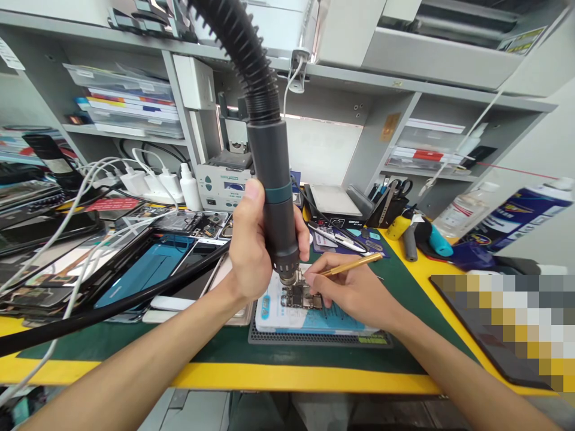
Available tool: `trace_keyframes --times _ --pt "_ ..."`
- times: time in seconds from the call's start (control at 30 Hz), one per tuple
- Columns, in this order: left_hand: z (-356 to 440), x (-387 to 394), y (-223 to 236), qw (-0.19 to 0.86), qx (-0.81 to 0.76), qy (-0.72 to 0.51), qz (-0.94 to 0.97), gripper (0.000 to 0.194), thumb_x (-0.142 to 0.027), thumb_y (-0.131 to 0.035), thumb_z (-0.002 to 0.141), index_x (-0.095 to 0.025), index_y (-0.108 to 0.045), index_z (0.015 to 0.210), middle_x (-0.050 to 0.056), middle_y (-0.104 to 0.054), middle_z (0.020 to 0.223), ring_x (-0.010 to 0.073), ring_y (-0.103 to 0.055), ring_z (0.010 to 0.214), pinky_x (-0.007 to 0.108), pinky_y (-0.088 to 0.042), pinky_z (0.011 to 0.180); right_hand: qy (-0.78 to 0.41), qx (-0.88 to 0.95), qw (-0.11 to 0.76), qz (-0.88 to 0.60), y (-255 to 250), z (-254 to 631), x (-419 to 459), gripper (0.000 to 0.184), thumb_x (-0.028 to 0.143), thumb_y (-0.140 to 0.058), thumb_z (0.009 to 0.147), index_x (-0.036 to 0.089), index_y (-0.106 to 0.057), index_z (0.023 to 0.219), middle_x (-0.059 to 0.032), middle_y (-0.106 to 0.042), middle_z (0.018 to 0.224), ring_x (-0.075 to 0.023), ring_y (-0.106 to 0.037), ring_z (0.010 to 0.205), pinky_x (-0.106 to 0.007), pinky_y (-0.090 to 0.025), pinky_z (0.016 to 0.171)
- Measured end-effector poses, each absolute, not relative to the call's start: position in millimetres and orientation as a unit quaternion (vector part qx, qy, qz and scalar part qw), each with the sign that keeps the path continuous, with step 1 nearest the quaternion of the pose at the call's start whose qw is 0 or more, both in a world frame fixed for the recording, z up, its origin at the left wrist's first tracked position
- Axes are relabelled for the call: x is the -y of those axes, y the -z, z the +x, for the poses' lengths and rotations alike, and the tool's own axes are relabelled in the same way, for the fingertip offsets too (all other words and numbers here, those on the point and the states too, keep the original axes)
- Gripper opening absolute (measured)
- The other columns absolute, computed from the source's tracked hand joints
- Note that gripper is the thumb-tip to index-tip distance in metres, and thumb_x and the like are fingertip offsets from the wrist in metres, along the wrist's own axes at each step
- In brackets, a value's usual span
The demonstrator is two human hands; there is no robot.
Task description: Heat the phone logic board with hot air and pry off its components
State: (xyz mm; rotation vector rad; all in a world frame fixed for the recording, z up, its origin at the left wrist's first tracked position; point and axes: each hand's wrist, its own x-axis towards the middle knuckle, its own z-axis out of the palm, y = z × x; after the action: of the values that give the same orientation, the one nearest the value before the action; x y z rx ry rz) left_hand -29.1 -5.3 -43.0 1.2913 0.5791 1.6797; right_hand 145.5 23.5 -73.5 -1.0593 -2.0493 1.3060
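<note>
My left hand (254,239) is wrapped round the dark grey handle of a hot air gun (277,179). The gun points down, its metal nozzle just over the upper left part of a small phone circuit board (302,297). In my right hand (344,287) is a slim gold pen-shaped tool (353,264), slanting up to the right; my fingers hide its tip, which lies near the board's top edge. The board rests on a white and blue flat pad (269,320), which lies on a dark perforated mat (314,339).
A black ribbed hose (242,54) rises from the gun. To the left lie several phones and a blue phone back panel (144,272), crossed by a black cable (112,311). A hot air station (222,187) stands behind. Bottles and a spray can (516,212) are at right.
</note>
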Motion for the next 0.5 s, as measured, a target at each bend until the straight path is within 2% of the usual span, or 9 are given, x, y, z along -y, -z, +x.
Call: trace_keyframes --times 0.5 --pt "-27.9 5.6 42.6 0.451 -0.242 -0.682 0.523 0.069 -0.067 -0.02 0.096 -0.019 -0.06 0.067 0.006 -0.058 0.055 0.0182 -0.056 0.05 0.033 -0.046 0.054 -0.483 0.748 0.239 -0.387 74.2 145.8 -22.4 0.012 0.027 -0.062 0.088 0.017 -0.065 0.082 -0.0008 -0.067 0.072 -0.0105 -0.057 0.056 -0.023 -0.047 0.055"
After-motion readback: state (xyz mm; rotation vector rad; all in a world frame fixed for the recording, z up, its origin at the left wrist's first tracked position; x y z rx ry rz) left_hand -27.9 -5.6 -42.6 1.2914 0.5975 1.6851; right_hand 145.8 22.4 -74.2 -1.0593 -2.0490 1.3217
